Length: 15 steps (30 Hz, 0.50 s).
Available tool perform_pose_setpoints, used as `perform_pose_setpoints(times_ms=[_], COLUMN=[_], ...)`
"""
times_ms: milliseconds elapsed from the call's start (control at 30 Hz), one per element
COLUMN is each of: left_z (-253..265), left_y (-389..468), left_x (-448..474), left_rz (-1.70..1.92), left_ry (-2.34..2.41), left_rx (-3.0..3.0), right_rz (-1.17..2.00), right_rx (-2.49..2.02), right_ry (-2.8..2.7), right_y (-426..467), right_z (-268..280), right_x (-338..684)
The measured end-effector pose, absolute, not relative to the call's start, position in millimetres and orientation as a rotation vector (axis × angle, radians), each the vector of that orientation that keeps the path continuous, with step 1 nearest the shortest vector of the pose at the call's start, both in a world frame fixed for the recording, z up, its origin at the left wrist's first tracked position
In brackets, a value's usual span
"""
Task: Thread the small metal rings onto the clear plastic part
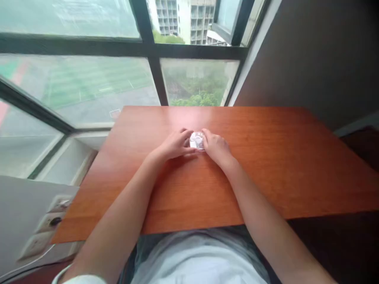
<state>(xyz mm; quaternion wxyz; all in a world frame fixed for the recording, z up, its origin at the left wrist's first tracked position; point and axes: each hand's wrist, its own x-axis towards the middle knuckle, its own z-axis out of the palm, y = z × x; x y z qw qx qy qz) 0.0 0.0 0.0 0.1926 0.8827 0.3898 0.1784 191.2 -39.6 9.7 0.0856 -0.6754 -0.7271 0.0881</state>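
A small clear, shiny case with something white in it [196,141] sits at the middle of the wooden table, between my two hands. My left hand [177,144] is at its left side, thumb along the near edge and fingers curved round toward the far edge. From the right, my right hand [216,146] grips the case with its fingers closed over that side. The fingers cover both ends of the case, and what the white part is cannot be made out.
The reddish-brown wooden table [266,157] spreads out around my hands, its front edge close to my body. Dark-framed windows [151,49] stand behind it and to the left. A grey wall [310,59] rises at the right. Wall sockets [49,221] with cables are at the lower left.
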Motion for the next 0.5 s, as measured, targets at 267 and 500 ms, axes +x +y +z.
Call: perform_pose_setpoints(times_ms=[267,500], left_z=[-3.9,-4.0], left_y=[5.0,0.9], left_x=[-11.6,-0.5], left_rz=[0.569,0.659], left_ry=[1.037,1.186], left_rx=[2.248,2.319], right_rz=[0.204,0.311], right_rx=[-2.159,-2.068], right_ry=[-2.000,-1.848], right_y=[-38.9,-33.4], right_z=[15.9,8.9], right_x=[190.5,195.7])
